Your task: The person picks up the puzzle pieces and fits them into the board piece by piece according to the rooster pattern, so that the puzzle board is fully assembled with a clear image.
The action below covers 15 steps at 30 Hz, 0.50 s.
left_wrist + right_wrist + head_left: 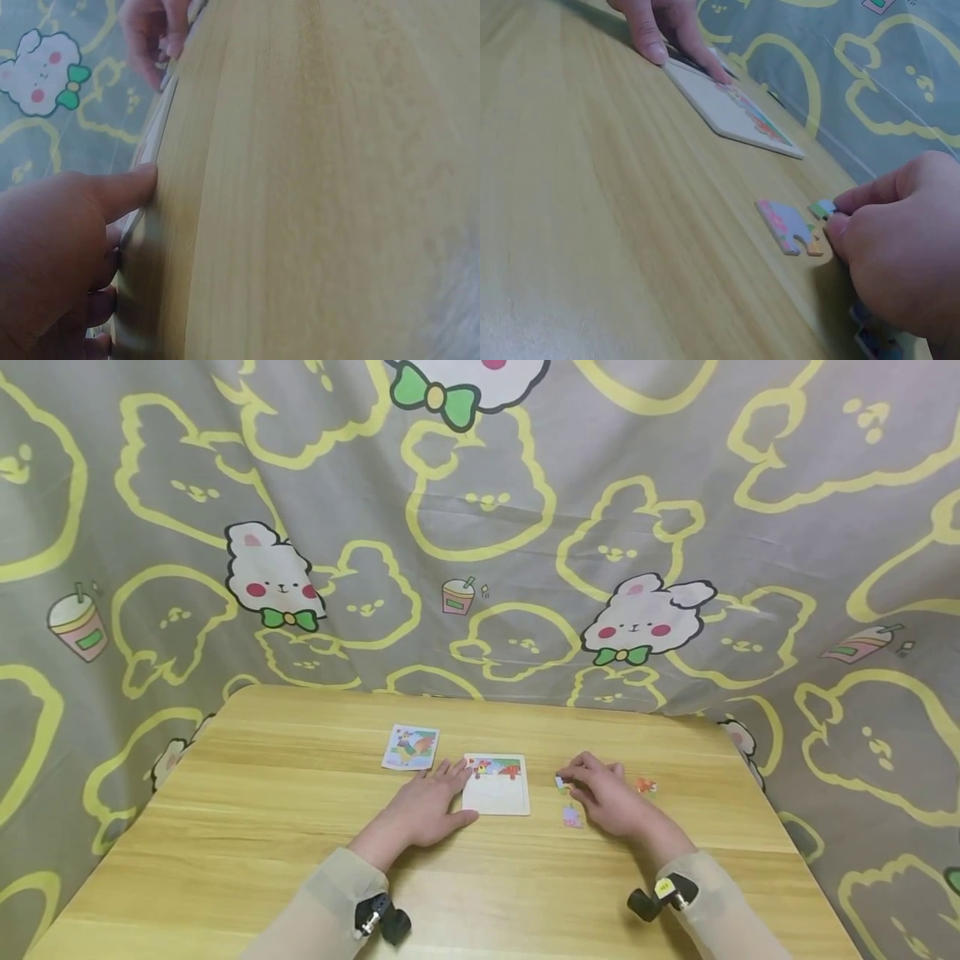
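We see the fingers of the right hand [606,793] pinched narrow on 1 small puzzle piece [823,208]; we cannot tell whether it is lifted, nor its long axis. Nearer to us lies 1 purple piece [572,817], and to the right, past the hand, 1 orange piece [646,785], both on the table [300,827]. What matters most, we judge, is that the puzzle board [495,797] lies left of those fingers, its bare part towards us and its filled strip [498,767] beyond. The left hand [430,806] is nearer, touching the board's left edge, fingers spread. Beyond it lies 1 picture card [411,747].
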{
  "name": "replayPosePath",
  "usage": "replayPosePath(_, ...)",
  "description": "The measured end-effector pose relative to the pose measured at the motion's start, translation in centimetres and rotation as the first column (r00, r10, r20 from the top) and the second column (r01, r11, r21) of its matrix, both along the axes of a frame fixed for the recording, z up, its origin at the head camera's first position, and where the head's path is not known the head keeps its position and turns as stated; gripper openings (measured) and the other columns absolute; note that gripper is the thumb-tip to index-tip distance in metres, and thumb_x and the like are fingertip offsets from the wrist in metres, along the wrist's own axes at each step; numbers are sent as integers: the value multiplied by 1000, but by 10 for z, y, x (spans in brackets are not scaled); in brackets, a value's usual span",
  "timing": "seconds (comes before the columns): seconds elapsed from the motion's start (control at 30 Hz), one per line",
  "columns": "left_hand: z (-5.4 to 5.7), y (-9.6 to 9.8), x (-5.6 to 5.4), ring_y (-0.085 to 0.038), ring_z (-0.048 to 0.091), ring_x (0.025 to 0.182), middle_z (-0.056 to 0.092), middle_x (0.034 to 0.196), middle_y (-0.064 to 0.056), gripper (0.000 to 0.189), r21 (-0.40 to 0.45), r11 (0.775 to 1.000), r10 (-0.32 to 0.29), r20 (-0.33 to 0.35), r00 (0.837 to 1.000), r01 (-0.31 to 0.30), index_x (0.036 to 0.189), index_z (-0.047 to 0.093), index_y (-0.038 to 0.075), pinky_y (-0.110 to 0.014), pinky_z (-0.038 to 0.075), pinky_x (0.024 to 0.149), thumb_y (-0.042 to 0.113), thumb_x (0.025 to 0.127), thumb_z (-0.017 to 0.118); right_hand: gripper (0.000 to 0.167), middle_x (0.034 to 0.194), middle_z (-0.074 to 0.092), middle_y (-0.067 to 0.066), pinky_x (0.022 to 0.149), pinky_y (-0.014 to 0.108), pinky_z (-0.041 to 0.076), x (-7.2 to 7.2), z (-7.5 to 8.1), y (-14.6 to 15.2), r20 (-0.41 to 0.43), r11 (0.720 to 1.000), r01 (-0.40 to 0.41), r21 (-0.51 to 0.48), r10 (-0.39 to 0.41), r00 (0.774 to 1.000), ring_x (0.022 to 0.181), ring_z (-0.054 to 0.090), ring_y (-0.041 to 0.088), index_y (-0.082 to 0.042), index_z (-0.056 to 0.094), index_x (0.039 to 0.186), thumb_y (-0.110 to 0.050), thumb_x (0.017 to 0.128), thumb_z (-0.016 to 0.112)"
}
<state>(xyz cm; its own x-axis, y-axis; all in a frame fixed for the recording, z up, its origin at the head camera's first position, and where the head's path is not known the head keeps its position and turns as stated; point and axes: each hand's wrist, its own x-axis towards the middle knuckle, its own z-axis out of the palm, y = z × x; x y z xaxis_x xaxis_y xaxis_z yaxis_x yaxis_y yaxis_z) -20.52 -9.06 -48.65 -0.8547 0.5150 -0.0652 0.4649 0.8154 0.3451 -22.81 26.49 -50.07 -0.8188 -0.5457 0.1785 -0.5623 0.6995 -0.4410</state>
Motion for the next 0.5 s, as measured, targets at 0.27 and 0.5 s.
replayPosePath(0.27, -1, 0, -1, -41, 30, 155, 32, 170, -11, 77, -4, 1000, -5, -4, 1000, 5, 161, 43, 4, -61, 26, 123, 55, 105, 59, 29, 116, 60, -2, 91, 46, 29, -2, -4, 0, -22, 999, 42, 32, -42, 999, 107, 65, 20, -5, 67, 129, -11, 101, 72)
replayPosePath(0.5, -2, 0, -1, -39, 31, 155, 33, 170, -11, 78, -4, 1000, -5, -3, 1000, 5, 161, 44, 4, -61, 27, 122, 55, 104, 60, 24, 115, 62, -2, 92, 47, 28, -3, -3, -1, -70, 998, 35, 49, -31, 997, 107, 64, 18, -8, 67, 124, -8, 100, 72)
